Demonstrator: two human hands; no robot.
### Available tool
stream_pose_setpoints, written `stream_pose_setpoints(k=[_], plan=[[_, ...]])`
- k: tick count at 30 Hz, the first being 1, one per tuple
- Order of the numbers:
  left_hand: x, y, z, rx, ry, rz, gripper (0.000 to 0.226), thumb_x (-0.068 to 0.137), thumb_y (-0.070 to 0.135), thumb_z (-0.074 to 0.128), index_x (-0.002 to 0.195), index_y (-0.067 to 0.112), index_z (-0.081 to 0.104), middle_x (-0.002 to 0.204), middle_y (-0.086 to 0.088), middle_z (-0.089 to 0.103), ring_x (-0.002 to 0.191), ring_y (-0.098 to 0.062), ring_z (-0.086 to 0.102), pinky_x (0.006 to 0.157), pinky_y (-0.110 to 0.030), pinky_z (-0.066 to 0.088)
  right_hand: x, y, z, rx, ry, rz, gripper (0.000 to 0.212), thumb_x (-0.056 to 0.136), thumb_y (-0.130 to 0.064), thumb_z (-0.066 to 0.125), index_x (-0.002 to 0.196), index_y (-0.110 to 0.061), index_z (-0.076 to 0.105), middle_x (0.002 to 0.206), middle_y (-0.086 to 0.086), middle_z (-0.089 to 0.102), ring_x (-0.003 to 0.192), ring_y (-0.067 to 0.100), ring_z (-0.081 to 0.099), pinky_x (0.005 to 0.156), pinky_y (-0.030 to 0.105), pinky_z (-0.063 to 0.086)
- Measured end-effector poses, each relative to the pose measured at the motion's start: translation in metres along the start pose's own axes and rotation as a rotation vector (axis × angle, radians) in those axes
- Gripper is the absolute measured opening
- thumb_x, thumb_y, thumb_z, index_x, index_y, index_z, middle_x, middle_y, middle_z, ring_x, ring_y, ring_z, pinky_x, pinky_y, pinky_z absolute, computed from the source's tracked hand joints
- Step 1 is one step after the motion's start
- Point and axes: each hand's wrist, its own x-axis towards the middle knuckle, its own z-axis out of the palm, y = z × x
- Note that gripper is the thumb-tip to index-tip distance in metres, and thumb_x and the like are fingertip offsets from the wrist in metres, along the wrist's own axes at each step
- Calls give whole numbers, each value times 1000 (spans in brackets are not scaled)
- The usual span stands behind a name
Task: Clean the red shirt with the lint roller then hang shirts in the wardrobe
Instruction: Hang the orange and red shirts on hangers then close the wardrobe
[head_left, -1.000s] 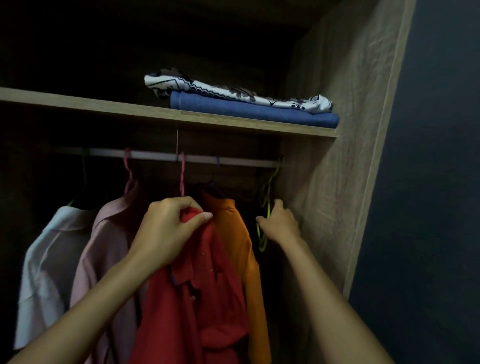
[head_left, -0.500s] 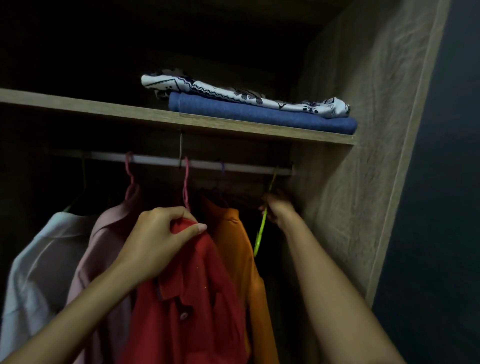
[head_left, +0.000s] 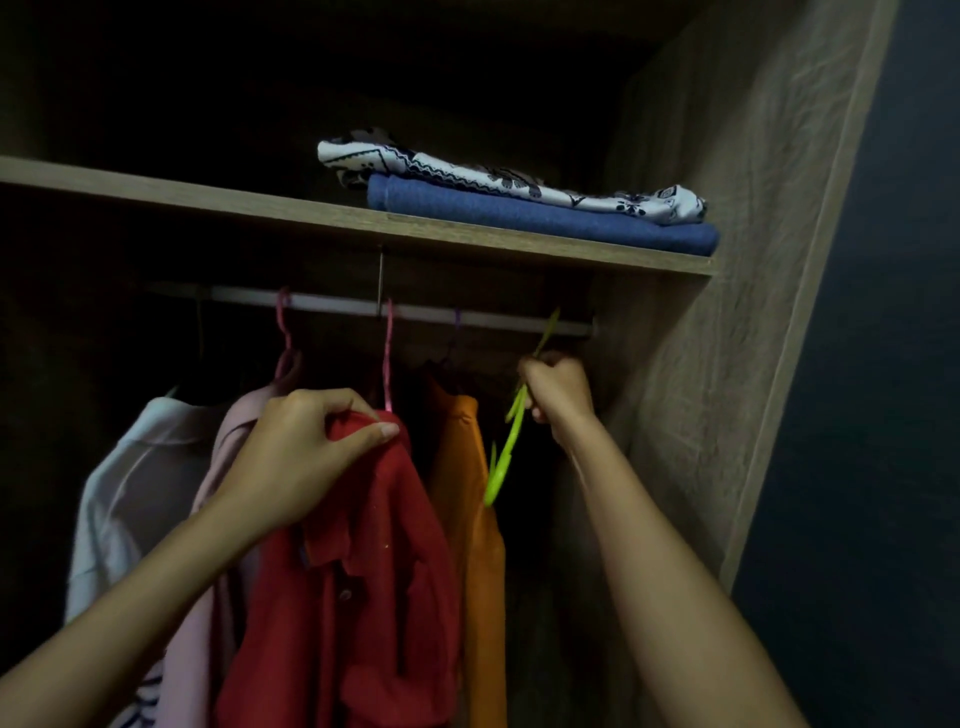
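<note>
A red shirt (head_left: 358, 561) hangs on a pink hanger (head_left: 388, 358) from the wardrobe rail (head_left: 332, 303). My left hand (head_left: 306, 457) grips the red shirt at its collar, thumb pressed on the cloth. Further right, my right hand (head_left: 558, 392) is closed around an empty green hanger (head_left: 501, 457) whose hook reaches up to the rail's right end. An orange shirt (head_left: 467, 499) hangs between the two hands. No lint roller is in view.
A pink shirt (head_left: 228, 467) and a white shirt (head_left: 130, 493) hang to the left. Folded blue cloth (head_left: 530, 213) and a patterned cloth (head_left: 498, 179) lie on the shelf (head_left: 208, 200) above. The wardrobe's side wall (head_left: 727, 260) stands close on the right.
My right hand has risen from the lower part of the green hanger to near its hook and closed round it. My left hand keeps hold of the red collar.
</note>
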Motion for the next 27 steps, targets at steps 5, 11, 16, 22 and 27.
stream_pose_setpoints(k=[5, 11, 16, 22, 27], plan=[[-13, -4, -14, -33, 5, -29, 10, 78, 30, 76, 74, 22, 73, 72, 13, 70, 80, 5, 63, 64, -10, 43, -35, 14, 4, -107, -104, -77, 33, 86, -36, 64, 67, -9, 70, 54, 5, 63, 41, 9, 53, 45, 22, 40], [-35, -21, -35, -63, -39, -96, 14, 79, 34, 75, 77, 19, 73, 72, 9, 71, 73, 0, 65, 65, -17, 48, -97, 24, 11, -306, -166, -164, 41, 91, -44, 53, 71, -10, 62, 57, 3, 60, 47, 12, 56, 56, 29, 43], [-56, -34, -53, -74, -76, -148, 21, 77, 43, 75, 76, 22, 73, 79, 9, 71, 76, -5, 65, 76, -31, 52, -147, 19, 12, -248, -176, -175, 30, 101, -30, 36, 78, -16, 49, 68, 5, 71, 35, 12, 52, 40, 20, 40], [-81, -34, -63, -125, -125, -134, 16, 79, 37, 74, 79, 21, 74, 80, 6, 73, 78, -2, 66, 79, -25, 50, -203, 0, 14, 181, -17, -84, 45, 104, -26, 26, 66, -13, 45, 57, 27, 57, 25, 14, 32, 33, 13, 22], [-98, -29, -69, -141, -143, -107, 14, 80, 36, 73, 78, 22, 72, 74, 9, 71, 72, 6, 62, 74, -27, 49, -243, -11, 41, 256, 135, -128, 32, 104, -29, 26, 77, -21, 42, 51, 6, 55, 28, 10, 38, 34, 17, 29]])
